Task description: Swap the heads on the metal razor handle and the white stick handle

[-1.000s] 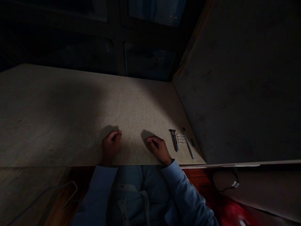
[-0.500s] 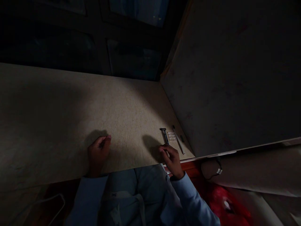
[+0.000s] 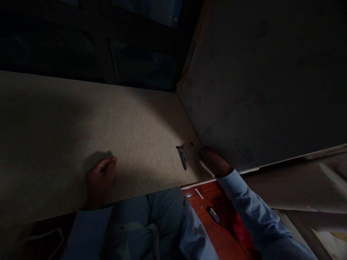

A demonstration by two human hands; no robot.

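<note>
My left hand (image 3: 101,177) rests on the tabletop at the left, its fingers curled in with the thumb against them; nothing shows in it. My right hand (image 3: 214,160) is at the right edge of the table by the wall. Its fingertips are lost in shadow, so their grip cannot be made out. Left of it lies a razor (image 3: 183,159) with a dark T-shaped head and a slim handle. Between the razor and my right hand is a thin stick-like item with a dark tip (image 3: 192,145), its lower part dim beside the hand.
The pale table (image 3: 135,137) meets a dark wall panel (image 3: 257,90) on the right and dark window frames (image 3: 143,65) behind. On the red floor (image 3: 206,202) lie a white strip (image 3: 199,194) and a small grey-black object (image 3: 215,215). A pale cable (image 3: 54,231) loops at lower left.
My right hand has moved from the razor's lower end rightward to the wall side. The small pale packet beside the razor no longer shows. The view has shifted slightly right; my left hand stays curled.
</note>
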